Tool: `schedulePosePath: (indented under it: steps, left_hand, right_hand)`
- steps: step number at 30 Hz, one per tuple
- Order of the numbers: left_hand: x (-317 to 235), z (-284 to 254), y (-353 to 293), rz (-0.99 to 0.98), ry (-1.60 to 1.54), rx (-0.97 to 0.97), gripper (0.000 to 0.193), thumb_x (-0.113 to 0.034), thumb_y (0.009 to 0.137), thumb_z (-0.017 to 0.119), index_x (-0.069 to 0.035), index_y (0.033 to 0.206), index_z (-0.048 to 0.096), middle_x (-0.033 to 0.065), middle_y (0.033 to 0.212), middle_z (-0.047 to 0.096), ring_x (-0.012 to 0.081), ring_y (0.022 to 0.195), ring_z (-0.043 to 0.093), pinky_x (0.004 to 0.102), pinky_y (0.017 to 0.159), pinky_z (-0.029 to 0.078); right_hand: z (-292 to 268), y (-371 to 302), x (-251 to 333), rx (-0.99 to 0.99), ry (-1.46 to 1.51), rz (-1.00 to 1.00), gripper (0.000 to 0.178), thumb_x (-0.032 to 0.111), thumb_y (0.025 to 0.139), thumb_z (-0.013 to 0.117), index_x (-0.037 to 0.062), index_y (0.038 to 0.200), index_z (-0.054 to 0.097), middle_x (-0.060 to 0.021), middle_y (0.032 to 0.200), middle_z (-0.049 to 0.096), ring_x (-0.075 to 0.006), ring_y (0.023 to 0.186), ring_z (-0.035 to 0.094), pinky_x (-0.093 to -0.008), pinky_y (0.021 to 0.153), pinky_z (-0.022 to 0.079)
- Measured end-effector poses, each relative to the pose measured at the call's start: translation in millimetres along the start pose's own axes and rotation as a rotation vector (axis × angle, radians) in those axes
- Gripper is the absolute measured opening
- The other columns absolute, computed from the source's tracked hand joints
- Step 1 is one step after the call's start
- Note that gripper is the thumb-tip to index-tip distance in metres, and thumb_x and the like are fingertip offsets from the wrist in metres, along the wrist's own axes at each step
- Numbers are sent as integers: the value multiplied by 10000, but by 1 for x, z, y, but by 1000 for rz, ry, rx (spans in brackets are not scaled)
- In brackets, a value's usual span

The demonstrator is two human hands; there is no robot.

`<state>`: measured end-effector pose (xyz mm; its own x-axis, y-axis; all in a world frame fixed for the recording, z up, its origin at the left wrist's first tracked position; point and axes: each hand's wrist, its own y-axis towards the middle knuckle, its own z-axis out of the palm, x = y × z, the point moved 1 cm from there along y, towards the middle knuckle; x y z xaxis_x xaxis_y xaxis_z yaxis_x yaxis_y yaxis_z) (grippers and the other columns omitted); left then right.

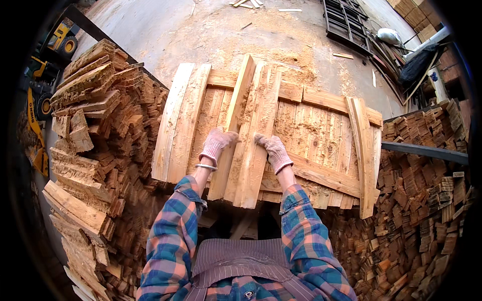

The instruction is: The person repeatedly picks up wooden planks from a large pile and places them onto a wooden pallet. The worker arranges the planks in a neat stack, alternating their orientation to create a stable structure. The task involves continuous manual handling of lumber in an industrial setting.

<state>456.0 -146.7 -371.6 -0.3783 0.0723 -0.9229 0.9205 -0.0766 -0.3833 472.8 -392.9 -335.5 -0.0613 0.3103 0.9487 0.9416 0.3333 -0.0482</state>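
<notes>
My left hand [219, 144], in a pale knitted work glove, closes on a narrow wooden plank [239, 98] that stands partly on edge. My right hand [274, 150], gloved too, grips the side of a rough wooden board [261, 110] just right of that plank. Both pieces run away from me across a sawdust-covered slatted wooden bench [316, 135], their near ends jutting past its front edge. The undersides of both boards and some of my fingertips are hidden.
More boards [183, 120] lie at the bench's left end; a curved slat [360, 155] crosses its right end. Stacked offcuts rise on the left [90, 120] and right [411, 210]. A dark metal bar [424, 152] extends right. Yellow machinery [37, 113] stands far left.
</notes>
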Motion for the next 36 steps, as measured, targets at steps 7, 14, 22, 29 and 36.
schedulePosePath:
  steps: [7,14,22,29,36]
  left_hand:
    - [-45,-26,-15,-99,0,-226,490,-37,806,592,7,1275,456,126,1173,591,197,983,604,311,800,504]
    - [-78,-54,-87,560,812,-508,751,-303,698,766,-51,1324,437,131,1268,530,280,1144,513,354,958,427]
    - [-66,-2,-74,549,1424,66,701,-560,790,542,-216,1378,374,99,1475,262,375,1357,200,559,1096,123]
    - [-92,-36,-85,551,1488,-408,745,-660,865,294,-182,1436,282,117,1479,259,313,1334,280,448,1107,199]
    - [-41,-147,-64,-137,1011,-860,717,-533,801,594,-135,1357,379,184,1131,517,320,960,575,388,762,506]
  right_hand:
    - [-15,-7,42,-192,785,363,176,104,808,642,-17,935,654,-78,849,677,-158,754,640,-282,707,528]
    - [-93,-29,37,-274,515,532,198,81,785,657,-34,945,632,-79,815,663,-142,699,627,-251,663,528]
    - [-96,-24,9,-263,606,463,196,71,806,636,-54,957,644,-115,871,682,-172,764,652,-258,731,532]
    - [-69,-27,25,-260,477,423,226,108,777,662,-31,951,631,-76,838,656,-150,741,614,-271,692,515]
    - [-2,-11,38,-110,652,509,204,110,765,647,-15,926,643,-78,838,667,-144,728,620,-266,688,517]
